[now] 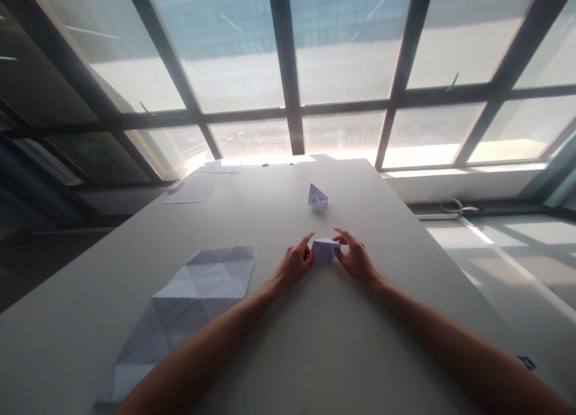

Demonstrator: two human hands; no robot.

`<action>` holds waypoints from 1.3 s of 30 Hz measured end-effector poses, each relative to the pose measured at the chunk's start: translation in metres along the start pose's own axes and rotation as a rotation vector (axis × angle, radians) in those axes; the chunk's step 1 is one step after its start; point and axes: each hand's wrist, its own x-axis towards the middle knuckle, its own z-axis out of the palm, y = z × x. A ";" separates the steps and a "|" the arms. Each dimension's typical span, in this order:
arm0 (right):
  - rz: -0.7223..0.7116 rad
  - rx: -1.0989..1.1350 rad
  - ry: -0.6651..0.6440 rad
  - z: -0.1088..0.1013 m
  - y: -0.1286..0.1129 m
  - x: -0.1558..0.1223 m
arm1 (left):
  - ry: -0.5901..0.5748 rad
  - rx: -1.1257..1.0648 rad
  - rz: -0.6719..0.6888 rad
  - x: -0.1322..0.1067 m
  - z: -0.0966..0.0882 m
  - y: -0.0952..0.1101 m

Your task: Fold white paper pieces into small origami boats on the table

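— Where are the hands?

— Both are out over the middle of the counter [315,355], forearms stretched forward and angling inward so the wrists nearly meet. The left hand [294,264] and right hand [355,259] face each other, with a small folded paper [324,249] between them.

— Holding it?

— Yes, pinching it from both sides. The right hand is curled, thumb and first fingers closed on the paper's right corner, knuckles up. The left hand grips the left edge with thumb and bent fingers, while its index finger sticks out straight, pointing up and away over the paper.

— Is the paper lifted?

— It sits low, at or just above the counter; I can't tell whether it touches.

— What else is about?

— A second folded piece [317,197] stands alone farther back, apart from the hands. A large creased sheet [198,295], lying flat and marked all over with triangular folds, is to the left beside the left forearm. Some flat sheets [198,187] lie at the far left corner, close to the window [243,73], whose dark frame bars run across the whole background.
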 end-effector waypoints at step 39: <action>-0.046 0.067 -0.197 0.003 -0.010 -0.001 | -0.116 -0.723 -0.275 0.007 -0.006 -0.011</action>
